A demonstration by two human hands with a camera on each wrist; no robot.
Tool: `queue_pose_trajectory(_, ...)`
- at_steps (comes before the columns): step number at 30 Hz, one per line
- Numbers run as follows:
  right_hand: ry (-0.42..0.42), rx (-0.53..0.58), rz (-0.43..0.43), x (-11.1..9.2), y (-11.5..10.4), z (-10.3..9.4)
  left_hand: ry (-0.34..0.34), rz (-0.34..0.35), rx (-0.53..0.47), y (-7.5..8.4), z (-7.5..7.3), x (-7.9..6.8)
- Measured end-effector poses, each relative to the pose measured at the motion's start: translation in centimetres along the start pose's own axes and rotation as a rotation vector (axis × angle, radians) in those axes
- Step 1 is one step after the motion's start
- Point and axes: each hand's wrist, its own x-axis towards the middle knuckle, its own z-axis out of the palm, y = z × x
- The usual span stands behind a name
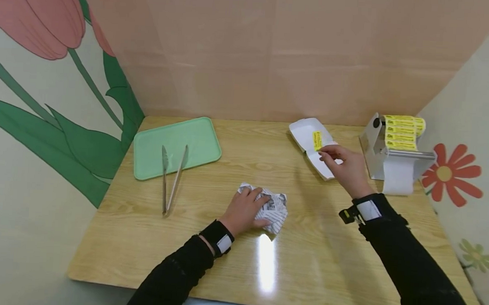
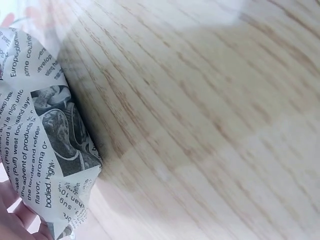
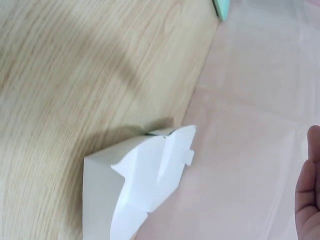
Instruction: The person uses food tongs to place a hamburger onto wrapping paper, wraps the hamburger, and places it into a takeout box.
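My left hand (image 1: 245,211) holds a small package wrapped in newsprint paper (image 1: 275,214), its fingers over the top and the thumb along the near side. In the left wrist view the printed package (image 2: 50,125) lies on the wood, with fingertips at its lower edge. My right hand (image 1: 346,167) is over an open white carton (image 1: 305,128) and pinches a yellow label (image 1: 317,140) by its lower end. The right wrist view shows the carton (image 3: 145,175) with its lid up and curled fingers (image 3: 307,192) at the right edge; the label is out of sight there.
A green tray (image 1: 199,141) lies at the back left, with metal tongs (image 1: 172,190) resting partly on its front rim. At the back right stands a label dispenser (image 1: 377,150) with a roll of yellow labels (image 1: 401,133) and a white strip hanging down. A wall rises behind the table (image 1: 139,257).
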Motion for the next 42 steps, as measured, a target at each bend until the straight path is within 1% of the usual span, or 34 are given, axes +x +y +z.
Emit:
queue_pose_trajectory(5,-0.027,-0.008,-0.013,-0.3,-0.3,1.0,-0.017,-0.007,0.003,-0.1,-0.2,0.1)
queue_pose_trajectory(9,-0.074,-0.02,0.026,-0.5,-0.7,1.8,-0.021,-0.009,0.017,-0.2,-0.1,0.1)
queue_pose_trajectory(12,-0.13,0.005,0.048,-0.7,-1.0,2.4,-0.013,-0.013,0.017,-0.2,-0.1,0.1)
queue_pose_trajectory(15,-0.159,0.078,0.095,-1.1,-1.2,3.4,-0.008,-0.022,0.012,-0.3,0.0,0.1)
queue_pose_trajectory(19,-0.176,0.199,0.203,-1.7,-1.4,5.1,-0.024,-0.031,-0.002,-0.2,0.0,0.2)
queue_pose_trajectory(21,-0.203,0.263,0.246,-2.0,-1.5,5.9,-0.033,-0.032,-0.008,-0.1,-0.1,0.2)
queue_pose_trajectory(25,-0.295,0.404,0.295,-2.2,-1.4,7.5,-0.046,-0.032,0.0,0.0,-0.1,0.2)
queue_pose_trajectory(29,-0.396,0.541,0.361,-2.5,-0.9,8.6,-0.057,-0.028,0.018,0.0,-0.1,0.4)
queue_pose_trajectory(33,-0.479,0.607,0.462,-2.8,-0.4,9.1,-0.071,-0.03,0.024,0.1,-0.1,0.5)
queue_pose_trajectory(37,-0.54,0.633,0.549,-3.3,0.1,9.7,-0.086,-0.038,0.033,0.2,-0.1,0.5)
queue_pose_trajectory(42,-0.622,0.684,0.584,-3.7,0.5,10.6,-0.074,-0.032,0.042,0.2,-0.1,0.4)
